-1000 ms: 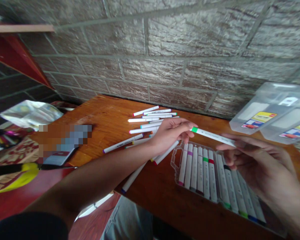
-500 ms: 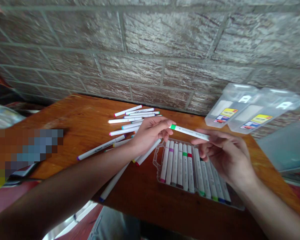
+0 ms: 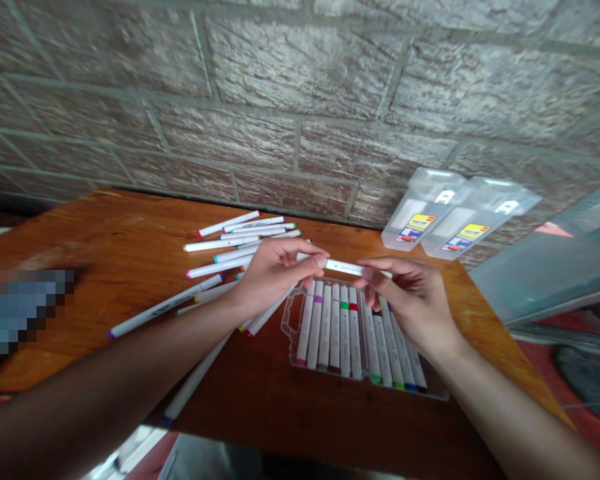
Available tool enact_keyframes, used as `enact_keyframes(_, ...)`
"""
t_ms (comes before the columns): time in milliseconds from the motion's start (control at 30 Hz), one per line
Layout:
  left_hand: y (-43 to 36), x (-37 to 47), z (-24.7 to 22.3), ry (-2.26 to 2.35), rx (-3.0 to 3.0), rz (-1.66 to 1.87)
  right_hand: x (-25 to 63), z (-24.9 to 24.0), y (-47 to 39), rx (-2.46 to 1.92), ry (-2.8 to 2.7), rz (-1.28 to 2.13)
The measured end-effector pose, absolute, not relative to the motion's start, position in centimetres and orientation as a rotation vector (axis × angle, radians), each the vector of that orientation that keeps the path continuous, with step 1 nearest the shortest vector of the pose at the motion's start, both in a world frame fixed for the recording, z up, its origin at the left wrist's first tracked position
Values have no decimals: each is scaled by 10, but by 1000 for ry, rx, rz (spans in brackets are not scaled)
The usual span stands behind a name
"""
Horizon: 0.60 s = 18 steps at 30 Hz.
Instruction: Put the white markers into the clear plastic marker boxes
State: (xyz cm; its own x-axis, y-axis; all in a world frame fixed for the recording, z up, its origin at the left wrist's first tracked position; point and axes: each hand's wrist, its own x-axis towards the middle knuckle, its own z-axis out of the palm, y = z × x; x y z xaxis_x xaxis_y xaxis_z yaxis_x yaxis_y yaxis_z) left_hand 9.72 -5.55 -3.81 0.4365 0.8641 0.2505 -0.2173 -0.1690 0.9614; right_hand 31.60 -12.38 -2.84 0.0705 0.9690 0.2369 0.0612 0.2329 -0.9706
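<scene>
Between my two hands, a white marker (image 3: 345, 267) with a green band is held nearly level above the table. The fingers of my left hand (image 3: 275, 273) pinch its banded end. My right hand (image 3: 413, 293) grips the other end between thumb and fingers. Below the hands lies an open clear plastic case (image 3: 291, 327) with several white markers (image 3: 330, 327) side by side in it, some with purple, green or red bands. The right fingers hide part of its right half. Loose markers (image 3: 240, 235) are strewn beside and behind my left hand.
Two translucent plastic containers (image 3: 410, 213) with yellow labels stand at the back right, by the block wall (image 3: 260, 147). The wooden table (image 3: 105, 247) carries a blurred-out object (image 3: 25, 310) at the left. A dark shoe-like thing (image 3: 587, 373) lies on the floor at right.
My left fingers have moved onto the green-banded end of the marker, now covering most of the band. The marker is more level. The whole view has shifted to the right.
</scene>
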Motion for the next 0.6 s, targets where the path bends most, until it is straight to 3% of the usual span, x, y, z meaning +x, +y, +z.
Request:
enact_keyframes(333, -68, 97, -39, 547, 1594, 897, 317, -34, -129, -1316, -1717, 440)
enact_keyframes(600, -68, 98, -43, 533, 1715, 845, 316, -31, -129, -1348, -1783, 399)
